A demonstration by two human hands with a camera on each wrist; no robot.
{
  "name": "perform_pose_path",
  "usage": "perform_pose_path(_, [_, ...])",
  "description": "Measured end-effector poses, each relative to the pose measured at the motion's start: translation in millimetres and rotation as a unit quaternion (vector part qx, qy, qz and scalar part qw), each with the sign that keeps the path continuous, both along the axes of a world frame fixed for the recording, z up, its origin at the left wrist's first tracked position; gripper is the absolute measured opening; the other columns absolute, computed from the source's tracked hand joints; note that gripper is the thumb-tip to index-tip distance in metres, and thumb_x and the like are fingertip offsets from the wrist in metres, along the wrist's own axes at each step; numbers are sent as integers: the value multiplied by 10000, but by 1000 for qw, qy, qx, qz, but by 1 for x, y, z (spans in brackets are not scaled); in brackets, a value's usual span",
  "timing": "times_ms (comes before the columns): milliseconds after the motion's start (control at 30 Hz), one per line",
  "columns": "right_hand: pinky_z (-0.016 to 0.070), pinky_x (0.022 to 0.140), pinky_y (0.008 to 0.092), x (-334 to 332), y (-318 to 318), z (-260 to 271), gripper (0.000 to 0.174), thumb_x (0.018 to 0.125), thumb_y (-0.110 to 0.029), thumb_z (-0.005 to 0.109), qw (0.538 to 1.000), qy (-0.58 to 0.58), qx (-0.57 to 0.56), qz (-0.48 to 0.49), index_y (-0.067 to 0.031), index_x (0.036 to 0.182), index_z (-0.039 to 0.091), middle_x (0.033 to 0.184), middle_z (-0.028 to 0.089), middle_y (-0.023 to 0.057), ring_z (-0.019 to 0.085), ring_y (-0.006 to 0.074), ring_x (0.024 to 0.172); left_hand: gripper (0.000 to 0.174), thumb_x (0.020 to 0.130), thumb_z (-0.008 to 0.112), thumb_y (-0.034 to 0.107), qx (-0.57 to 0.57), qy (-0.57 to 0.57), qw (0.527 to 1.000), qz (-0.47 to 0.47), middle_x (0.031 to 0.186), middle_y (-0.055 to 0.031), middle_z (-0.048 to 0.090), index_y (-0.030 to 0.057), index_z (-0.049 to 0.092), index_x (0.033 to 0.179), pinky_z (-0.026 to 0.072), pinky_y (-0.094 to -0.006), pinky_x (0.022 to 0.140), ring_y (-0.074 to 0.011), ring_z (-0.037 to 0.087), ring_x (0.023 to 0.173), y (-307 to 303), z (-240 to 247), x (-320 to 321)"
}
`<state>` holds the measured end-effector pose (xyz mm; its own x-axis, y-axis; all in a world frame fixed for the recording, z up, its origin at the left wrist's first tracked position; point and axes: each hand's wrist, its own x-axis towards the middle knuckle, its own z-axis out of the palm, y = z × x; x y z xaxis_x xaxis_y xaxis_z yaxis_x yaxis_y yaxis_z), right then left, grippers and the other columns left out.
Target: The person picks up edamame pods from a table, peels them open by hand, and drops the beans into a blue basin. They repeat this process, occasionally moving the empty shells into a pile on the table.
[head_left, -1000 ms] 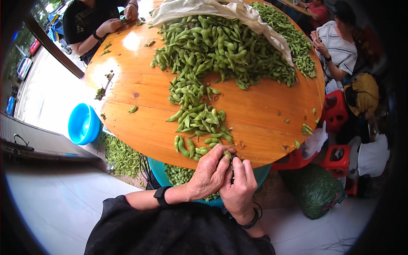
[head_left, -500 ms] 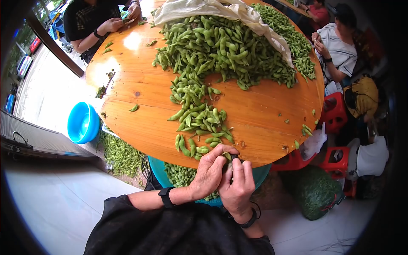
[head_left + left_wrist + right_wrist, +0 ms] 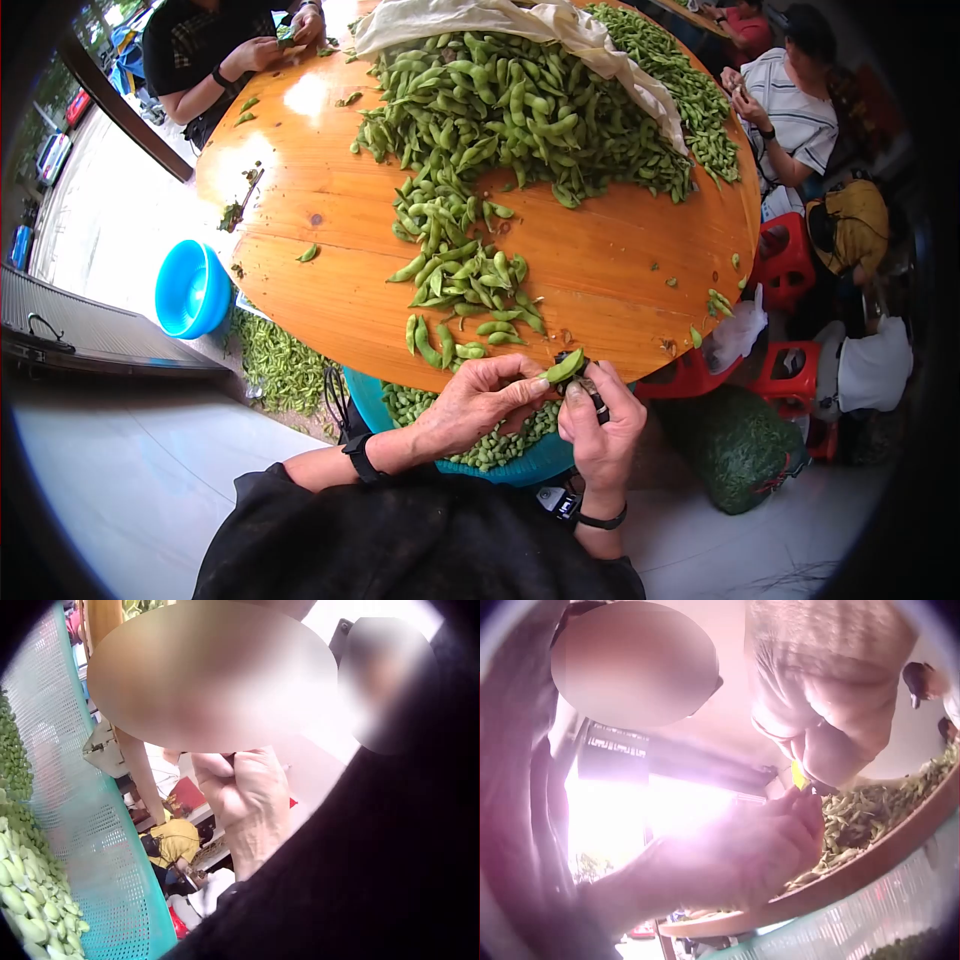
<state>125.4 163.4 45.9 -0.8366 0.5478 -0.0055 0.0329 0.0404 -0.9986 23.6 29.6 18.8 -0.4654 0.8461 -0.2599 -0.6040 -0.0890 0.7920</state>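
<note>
My left hand (image 3: 475,402) pinches a green soybean pod (image 3: 565,366) between thumb and fingertips, just beyond the table's near edge. My right hand (image 3: 603,415) meets the pod's other end. Its curled fingers hold a small black object (image 3: 601,409), part of which shows behind the pod; its kind is hard to make out. In the right wrist view, both hands come together around the yellow-green pod (image 3: 799,775). A teal mesh basin (image 3: 372,398) sits beneath the hands, holding loose green beans (image 3: 500,448). A blurred patch covers much of the left wrist view.
On the round wooden table (image 3: 340,300) lies a large heap of pods (image 3: 500,110), partly under a cream cloth (image 3: 600,45). Pods trail toward me. Blue bowls (image 3: 190,290) stand at left near green husks (image 3: 280,365). Red stools (image 3: 785,265) and a filled bag (image 3: 735,450) are at right.
My hands have drawn apart. The right hand has shifted right, and the pod that was mostly hidden between the fingers now shows lengthwise.
</note>
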Motion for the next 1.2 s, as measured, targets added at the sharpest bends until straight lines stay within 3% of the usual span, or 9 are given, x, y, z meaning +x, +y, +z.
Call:
perform_pose_path(100, [349, 457, 221, 8, 10, 1, 232, 936, 49, 529, 971, -4, -224, 79, 109, 1149, 598, 754, 491, -8, 440, 46, 533, 204, 995, 601, 194, 0, -13, 1000, 11, 723, 6, 563, 15, 603, 896, 375, -223, 502, -65, 482, 574, 0, 2, 0])
perform_pose_path(400, [338, 465, 220, 13, 17, -5, 209, 940, 55, 567, 975, 3, -191, 117, 92, 1141, 610, 842, 488, 23, 455, 54, 565, 175, 962, 656, 190, -23, 18, 999, -24, 645, 49, 492, 62, 604, 855, 281, -202, 468, -30, 393, 540, -3, 1, 0])
perform_pose_path(567, [343, 467, 221, 11, 23, -13, 180, 940, 48, 584, 961, 37, -233, 148, 76, 1113, 624, 833, 483, 23, 467, 59, 571, 169, 970, 637, 185, 73, -278, 957, -47, 701, 4, 554, 55, 595, 869, 276, -207, 454, -48, 401, 519, 0, -5, 3])
perform_pose_path(700, [373, 470, 231, 6, 17, -8, 152, 933, 42, 578, 983, -8, -147, 110, 82, 1070, 627, 815, 511, 31, 498, 72, 573, 212, 966, 649, 227, 72, -279, 956, -56, 682, 17, 550, 54, 580, 865, 283, -211, 445, -49, 410, 520, 3, -1, -1])
perform_pose_path(833, [444, 501, 258, 6, 13, -6, 143, 902, 14, 600, 993, -63, 22, 93, 97, 1015, 628, 787, 573, 73, 580, 109, 596, 284, 906, 726, 274, -78, 29, 995, -55, 682, 24, 551, 43, 566, 872, 337, -243, 475, -58, 441, 554, 0, 1, -1])
perform_pose_path(900, [472, 523, 268, 7, 8, -2, 152, 883, 6, 617, 994, -58, 36, 81, 109, 995, 624, 784, 589, 103, 612, 134, 602, 313, 888, 746, 273, -126, 275, 953, 23, 664, 25, 539, 24, 557, 880, 391, -293, 492, -56, 470, 588, 0, 2, 0])
perform_pose_path(967, [483, 544, 299, 8, 7, -1, 155, 858, 28, 616, 986, -77, 117, 90, 102, 994, 628, 788, 586, 132, 624, 198, 611, 309, 907, 721, 244, -108, 319, 941, 34, 650, -39, 554, 7, 528, 865, 426, -338, 523, -140, 530, 582, 0, 1, 1])
perform_pose_path(1033, [487, 563, 320, 8, 4, -3, 165, 841, 36, 617, 981, -70, 167, 76, 98, 992, 631, 789, 581, 146, 626, 240, 632, 244, 926, 670, 137, -101, 474, 874, 27, 660, -174, 596, -22, 501, 852, 453, -413, 529, -349, 594, 577, -1, 3, 2])
perform_pose_path(1200, [490, 608, 368, 8, -6, -4, 183, 804, 48, 620, 968, -69, 239, 44, 85, 982, 639, 799, 576, 172, 623, 327, 689, 153, 942, 601, 58, -91, 440, 893, 10, 637, -178, 600, -29, 503, 864, 459, -403, 527, -372, 612, 594, -1, 4, 1])
